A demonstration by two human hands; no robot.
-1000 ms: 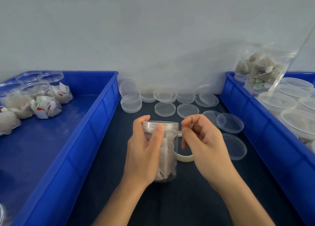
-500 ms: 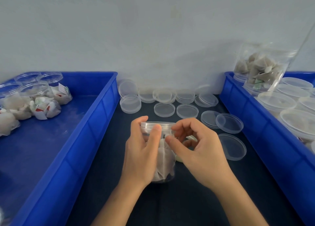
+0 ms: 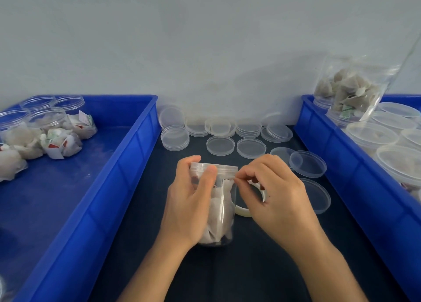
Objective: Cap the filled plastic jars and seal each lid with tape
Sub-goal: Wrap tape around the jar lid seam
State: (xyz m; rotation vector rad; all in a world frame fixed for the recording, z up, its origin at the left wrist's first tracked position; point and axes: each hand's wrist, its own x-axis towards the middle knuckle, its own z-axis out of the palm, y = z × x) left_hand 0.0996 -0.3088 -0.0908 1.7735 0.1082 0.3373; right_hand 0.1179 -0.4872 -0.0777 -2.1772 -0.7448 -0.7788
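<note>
A clear plastic jar (image 3: pixel 222 210) filled with white tea bags stands on the dark mat at centre, with its clear lid (image 3: pixel 224 167) on. My left hand (image 3: pixel 189 201) grips the jar from the left, thumb on the lid's edge. My right hand (image 3: pixel 273 194) is just right of the jar, thumb and forefinger pinched at the lid's rim, apparently on a strip of clear tape. A pale tape roll (image 3: pixel 245 210) sits under my right hand, mostly hidden.
Several loose clear lids (image 3: pixel 220 145) lie on the mat behind the jar and to its right. A blue bin (image 3: pixel 127 165) at left holds capped jars lying on their sides. Another blue bin (image 3: pixel 337 160) at right holds filled jars.
My right hand moved left against the jar's lid, then drew slightly back right, still pinching at the rim. My left hand kept its grip on the jar.
</note>
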